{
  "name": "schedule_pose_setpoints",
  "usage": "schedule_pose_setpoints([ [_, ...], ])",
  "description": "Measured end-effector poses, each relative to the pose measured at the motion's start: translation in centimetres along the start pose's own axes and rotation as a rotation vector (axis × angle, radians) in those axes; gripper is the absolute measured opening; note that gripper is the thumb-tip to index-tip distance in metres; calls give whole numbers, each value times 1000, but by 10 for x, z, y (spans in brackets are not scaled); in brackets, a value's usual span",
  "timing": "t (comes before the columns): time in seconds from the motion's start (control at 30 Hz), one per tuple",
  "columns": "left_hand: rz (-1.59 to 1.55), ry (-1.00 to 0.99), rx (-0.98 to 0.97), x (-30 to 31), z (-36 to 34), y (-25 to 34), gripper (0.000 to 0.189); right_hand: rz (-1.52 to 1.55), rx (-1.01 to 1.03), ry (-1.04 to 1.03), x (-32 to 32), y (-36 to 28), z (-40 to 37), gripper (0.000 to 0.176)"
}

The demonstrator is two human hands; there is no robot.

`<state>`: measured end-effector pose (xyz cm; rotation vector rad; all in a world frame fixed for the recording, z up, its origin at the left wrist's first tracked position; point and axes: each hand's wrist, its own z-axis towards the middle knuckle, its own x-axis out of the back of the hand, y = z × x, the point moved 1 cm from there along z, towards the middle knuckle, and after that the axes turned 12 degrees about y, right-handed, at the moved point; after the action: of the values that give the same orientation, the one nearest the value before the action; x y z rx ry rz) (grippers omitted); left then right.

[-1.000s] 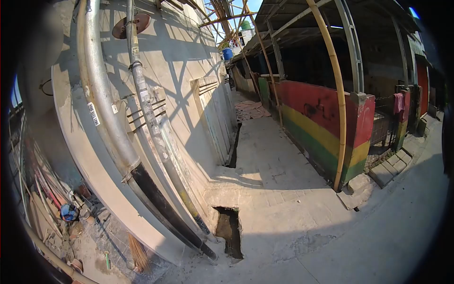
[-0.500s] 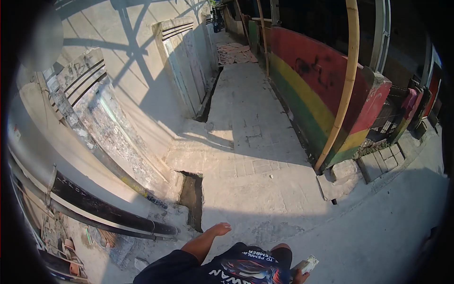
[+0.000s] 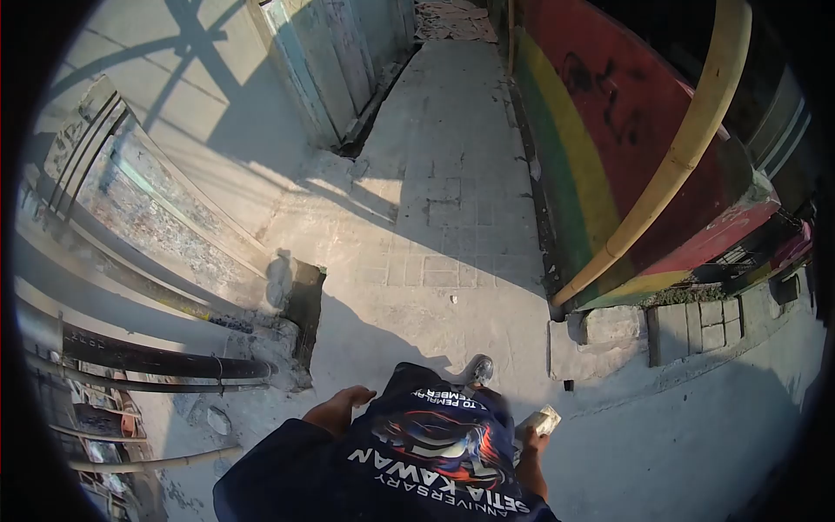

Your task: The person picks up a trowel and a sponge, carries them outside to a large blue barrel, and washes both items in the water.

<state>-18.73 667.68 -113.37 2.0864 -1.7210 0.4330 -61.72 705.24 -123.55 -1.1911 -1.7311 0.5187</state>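
My left hand (image 3: 355, 398) hangs beside the dark printed shirt (image 3: 435, 444), over the pale concrete path. Its fingers are close together and point forward; whether anything is in them is too small to tell. On the other side, my right hand (image 3: 536, 439) grips a small pale packet (image 3: 545, 420), held low beside the body. A dark shoe (image 3: 479, 369) shows in front of the shirt.
An open drain hole (image 3: 306, 322) lies left of the path. Black pipes (image 3: 165, 357) run along the left wall. A bamboo pole (image 3: 648, 204) leans at the painted red, yellow and green wall (image 3: 600, 104). Concrete blocks (image 3: 613, 326) sit at its foot.
The view has moved forward and tilted down. More of the shirt shows, a shoe has come into sight, and both hands appear higher in the frame. The packet stays in my right hand.
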Motion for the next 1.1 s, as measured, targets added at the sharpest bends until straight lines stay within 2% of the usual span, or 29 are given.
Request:
schedule_pose_setpoints([
  [0.03,-64,6,-43,11,-27,29,62,-76,166,-24,-21,-3,64,55],
  [0.07,-134,63,-135,16,-33,47,60,-10,245,-152,-27,-64,77,56],
  [0.1,-259,218,-291,6,-7,45,56,-50,301,-192,-35,-132,78,57],
  [0.13,-309,342,-364,14,-12,62,52,-179,392,-216,-49,-182,91,56],
  [0.17,-436,379,-319,25,-23,84,51,-259,386,-290,-64,-231,97,55],
  [0.2,-508,398,-368,34,-26,100,50,-220,481,-361,-81,-256,115,55],
  [0.27,-525,466,-369,51,-48,129,49,-279,451,-451,-117,-301,131,55],
  [0.33,-549,498,-351,55,-62,139,47,-334,430,-504,-148,-309,151,56],
  [0.43,-594,515,-293,42,-57,133,47,-654,717,-492,-181,-309,152,60],
  [0.5,-637,512,-252,23,-42,112,47,-637,747,-555,-179,-294,135,62],
  [0.57,-765,440,-63,-8,-19,89,50,-541,845,-603,-163,-259,130,63],
  [0.6,-768,425,-64,-23,-16,85,50,-528,811,-599,-150,-239,130,63],
  [0.67,-759,384,220,-44,-11,75,51,-521,717,-549,-114,-200,137,60],
  [0.7,-765,342,296,-64,4,64,53,-526,658,-511,-98,-187,137,57],
  [0.73,-767,229,317,-77,13,53,55,-462,486,-488,-79,-198,124,55],
  [0.77,-517,154,260,-64,3,68,58,-404,312,-466,-60,-205,112,54],
  [0.87,-641,136,324,-55,21,85,59,-447,118,-329,-28,-190,116,57],
  [0.93,-423,263,0,-44,51,90,57,-504,49,-257,-22,-184,120,60],
  [1.0,-573,328,31,-13,69,111,56,-562,3,-214,-35,-181,127,62],
  [1.1,-694,420,-66,65,86,149,48,-606,-9,-198,-77,-187,141,66],
])
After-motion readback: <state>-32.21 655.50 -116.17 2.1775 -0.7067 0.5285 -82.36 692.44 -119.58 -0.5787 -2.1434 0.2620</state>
